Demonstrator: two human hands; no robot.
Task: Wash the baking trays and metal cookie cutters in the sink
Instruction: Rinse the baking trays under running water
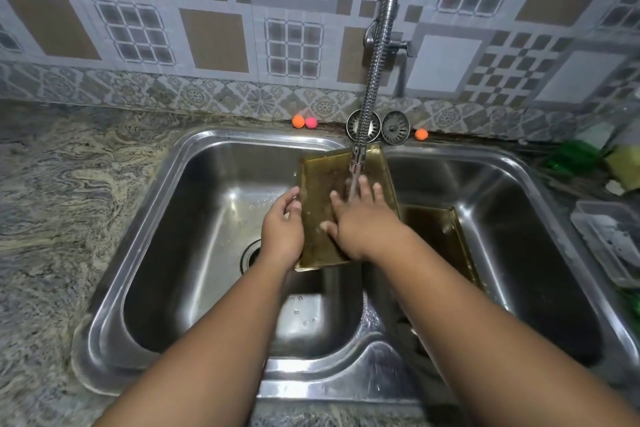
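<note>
A golden-brown baking tray is held tilted over the divider of a steel double sink. My left hand grips the tray's left edge. My right hand lies flat on the tray's inner face, fingers spread, under water running from the flexible tap. A second golden tray leans in the right basin, partly behind my right forearm. No cookie cutters are visible.
Two round sink strainers lean against the wall behind the sink, with small orange and pink balls beside them. A clear plastic container and green and yellow sponges sit on the right counter. Marbled counter extends left.
</note>
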